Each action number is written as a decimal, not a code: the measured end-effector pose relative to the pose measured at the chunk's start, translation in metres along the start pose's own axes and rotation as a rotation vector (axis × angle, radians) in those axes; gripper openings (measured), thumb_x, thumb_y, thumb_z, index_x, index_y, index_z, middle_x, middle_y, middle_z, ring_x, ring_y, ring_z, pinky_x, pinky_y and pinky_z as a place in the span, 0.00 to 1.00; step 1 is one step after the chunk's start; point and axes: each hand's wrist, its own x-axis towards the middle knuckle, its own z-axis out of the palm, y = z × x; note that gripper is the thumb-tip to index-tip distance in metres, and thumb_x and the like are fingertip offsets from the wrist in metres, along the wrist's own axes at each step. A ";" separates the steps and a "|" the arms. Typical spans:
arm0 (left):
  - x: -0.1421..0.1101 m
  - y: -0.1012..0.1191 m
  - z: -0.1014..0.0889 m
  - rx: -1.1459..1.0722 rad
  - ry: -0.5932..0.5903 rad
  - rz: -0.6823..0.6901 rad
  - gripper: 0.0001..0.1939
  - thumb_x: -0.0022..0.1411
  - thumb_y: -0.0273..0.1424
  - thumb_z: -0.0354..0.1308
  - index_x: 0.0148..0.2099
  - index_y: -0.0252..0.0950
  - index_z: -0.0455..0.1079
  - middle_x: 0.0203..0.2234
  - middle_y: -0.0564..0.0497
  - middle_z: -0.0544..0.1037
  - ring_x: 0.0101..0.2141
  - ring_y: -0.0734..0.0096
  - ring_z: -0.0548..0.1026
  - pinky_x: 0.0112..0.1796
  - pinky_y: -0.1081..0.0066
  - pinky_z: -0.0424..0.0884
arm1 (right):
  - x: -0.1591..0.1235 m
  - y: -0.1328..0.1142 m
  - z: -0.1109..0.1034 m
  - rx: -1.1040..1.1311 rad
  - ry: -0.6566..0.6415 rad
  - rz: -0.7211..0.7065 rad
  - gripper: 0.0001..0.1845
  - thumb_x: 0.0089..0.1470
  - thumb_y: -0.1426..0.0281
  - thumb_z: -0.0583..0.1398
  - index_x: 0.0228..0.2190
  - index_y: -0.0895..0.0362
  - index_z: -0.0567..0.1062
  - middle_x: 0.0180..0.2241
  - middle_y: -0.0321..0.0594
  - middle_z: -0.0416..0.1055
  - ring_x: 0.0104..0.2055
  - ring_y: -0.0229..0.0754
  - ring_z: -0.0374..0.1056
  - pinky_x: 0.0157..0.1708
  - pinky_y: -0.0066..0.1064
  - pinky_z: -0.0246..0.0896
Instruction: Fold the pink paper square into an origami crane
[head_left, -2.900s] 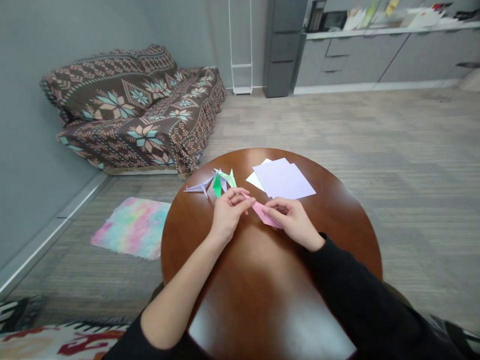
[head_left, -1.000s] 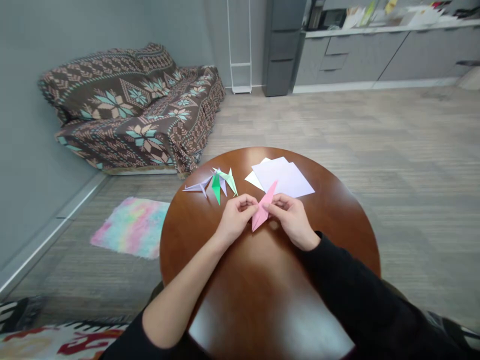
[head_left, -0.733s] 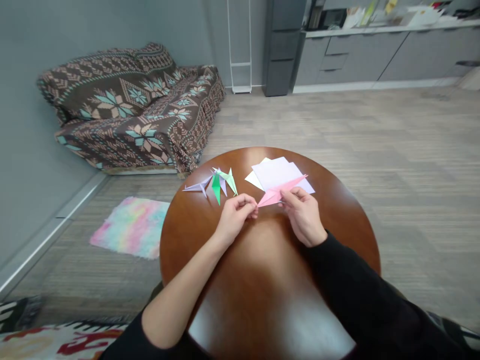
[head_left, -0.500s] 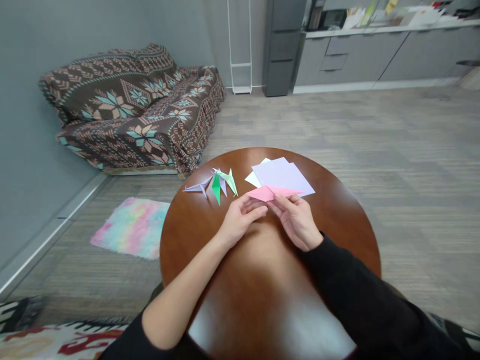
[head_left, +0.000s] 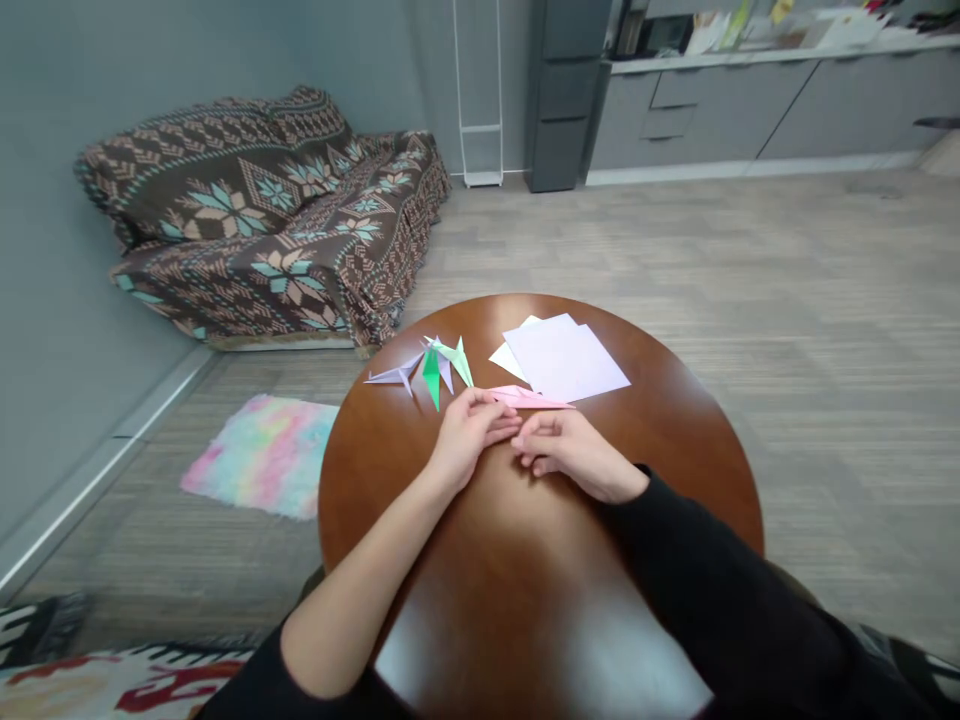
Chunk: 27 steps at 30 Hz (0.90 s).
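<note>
A folded pink origami paper point(head_left: 529, 399), long and pointed, is held at its left end between the thumb and fingers of my left hand point(head_left: 474, 432). Its right point sticks out over the table. Just below the paper is my right hand point(head_left: 566, 452), fingers loosely curled and a little apart, with nothing visible in them; the fingertips are close to those of my left hand. Several finished paper cranes lie left of my hands: a lilac one point(head_left: 395, 374), a dark green one point(head_left: 431, 377) and a pale green one point(head_left: 459, 360) among them, partly overlapping.
Square lilac sheets point(head_left: 574, 357) and a pale sheet point(head_left: 507, 361) lie behind the pink paper on the round brown table point(head_left: 675, 460). A patterned sofa point(head_left: 285, 230), a fluffy pastel rug point(head_left: 262, 455) and grey kitchen cabinets point(head_left: 712, 120) stand beyond.
My right hand has let go of the pink paper and moved down and slightly left, fingers curling. The paper has shifted left and lower in my left hand, now showing a narrower side.
</note>
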 end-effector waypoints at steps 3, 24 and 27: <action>0.004 -0.004 -0.003 0.099 0.018 -0.018 0.15 0.56 0.29 0.69 0.45 0.37 0.70 0.24 0.52 0.80 0.23 0.69 0.80 0.28 0.71 0.78 | -0.002 -0.001 -0.002 -0.201 -0.038 -0.026 0.20 0.49 0.57 0.72 0.19 0.57 0.77 0.17 0.39 0.74 0.18 0.38 0.66 0.20 0.31 0.63; 0.002 -0.004 -0.001 0.170 -0.086 0.093 0.14 0.57 0.38 0.71 0.39 0.34 0.75 0.37 0.45 0.84 0.38 0.64 0.83 0.42 0.67 0.80 | 0.012 0.009 -0.001 -0.296 0.246 -0.361 0.17 0.55 0.55 0.68 0.29 0.55 0.75 0.27 0.41 0.79 0.28 0.44 0.75 0.31 0.35 0.71; 0.002 -0.001 -0.004 0.141 -0.118 0.108 0.13 0.58 0.37 0.69 0.39 0.34 0.73 0.35 0.46 0.83 0.36 0.65 0.82 0.41 0.68 0.79 | 0.010 0.003 -0.009 -0.289 0.259 -0.379 0.16 0.57 0.57 0.68 0.28 0.56 0.76 0.27 0.40 0.78 0.29 0.43 0.74 0.33 0.36 0.71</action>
